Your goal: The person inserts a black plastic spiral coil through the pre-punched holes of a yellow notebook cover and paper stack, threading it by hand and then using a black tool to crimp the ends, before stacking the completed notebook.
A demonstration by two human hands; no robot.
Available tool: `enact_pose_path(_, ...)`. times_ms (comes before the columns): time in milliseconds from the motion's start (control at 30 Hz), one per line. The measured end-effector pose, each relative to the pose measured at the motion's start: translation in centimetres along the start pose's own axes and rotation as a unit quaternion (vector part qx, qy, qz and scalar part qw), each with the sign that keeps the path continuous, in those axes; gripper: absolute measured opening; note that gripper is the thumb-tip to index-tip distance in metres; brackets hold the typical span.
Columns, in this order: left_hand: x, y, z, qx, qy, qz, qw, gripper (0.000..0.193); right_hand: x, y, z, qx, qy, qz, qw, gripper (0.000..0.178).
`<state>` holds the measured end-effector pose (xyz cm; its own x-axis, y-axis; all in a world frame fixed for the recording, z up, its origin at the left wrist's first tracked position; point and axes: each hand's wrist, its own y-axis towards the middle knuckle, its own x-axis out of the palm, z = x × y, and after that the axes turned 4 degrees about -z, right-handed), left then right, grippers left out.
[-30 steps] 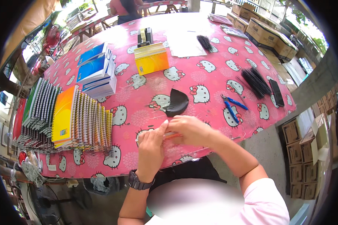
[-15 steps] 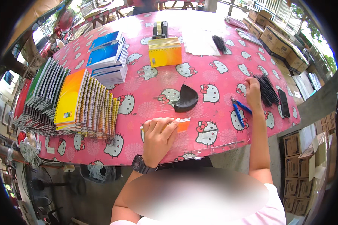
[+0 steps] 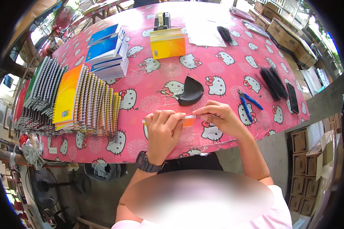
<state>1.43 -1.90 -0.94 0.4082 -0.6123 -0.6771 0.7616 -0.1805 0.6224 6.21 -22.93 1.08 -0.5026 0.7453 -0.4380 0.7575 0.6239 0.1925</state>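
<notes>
My left hand (image 3: 162,131) is closed round a small orange-and-yellow notebook (image 3: 189,122), which stands on edge near the table's front. Much of the notebook is hidden behind its fingers. At the notebook's right end, my right hand (image 3: 223,117) pinches a thin dark spiral coil (image 3: 198,116) between thumb and fingers. The coil's tip is at or very near the notebook's edge; contact is too small to tell. Just beyond the hands lies a black half-round case (image 3: 191,91). Blue-handled pliers (image 3: 247,106) rest to the right of my right hand.
Spiral-bound notebooks with yellow covers (image 3: 68,101) and green covers (image 3: 37,80) stack up at left. Blue notebooks (image 3: 106,51), a yellow stack (image 3: 168,47) and a tape dispenser (image 3: 162,22) stand farther back. Black coils (image 3: 274,84) and a phone (image 3: 292,98) lie at right.
My right hand has come left from beside the coil pile to the notebook, now with a coil in its fingers. My left hand stays on the notebook. The view has shifted slightly.
</notes>
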Motion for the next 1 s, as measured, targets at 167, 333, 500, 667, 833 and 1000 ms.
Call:
enact_pose_path(167,-0.2,0.1,0.3,-0.004,-0.004,-0.008,1.000,0.016,0.1,0.0,0.0,0.035,0.039,-0.020,0.998,0.018)
enact_pose_path(333,-0.3,0.1,0.3,-0.008,-0.005,-0.014,1.000,0.017,-0.1,0.4,-0.4,0.059,0.056,-0.022,0.996,0.017)
enact_pose_path(500,-0.6,0.0,0.2,-0.013,-0.008,-0.017,1.000,0.017,0.0,0.4,0.1,0.007,0.026,-0.005,1.000,0.024)
enact_pose_path(667,-0.7,0.1,0.2,-0.010,-0.006,-0.020,1.000,0.018,-0.3,0.9,-0.3,0.011,-0.026,-0.072,0.997,0.024)
enact_pose_path(833,-0.8,0.2,0.4,-0.010,-0.001,-0.027,1.000,0.019,-1.2,1.2,-1.6,0.081,0.001,-0.141,0.987,0.024)
enact_pose_path(1000,-0.9,0.4,0.7,-0.024,0.000,-0.030,0.999,0.018,-0.9,0.9,-1.4,-0.011,-0.080,-0.050,0.996,0.034)
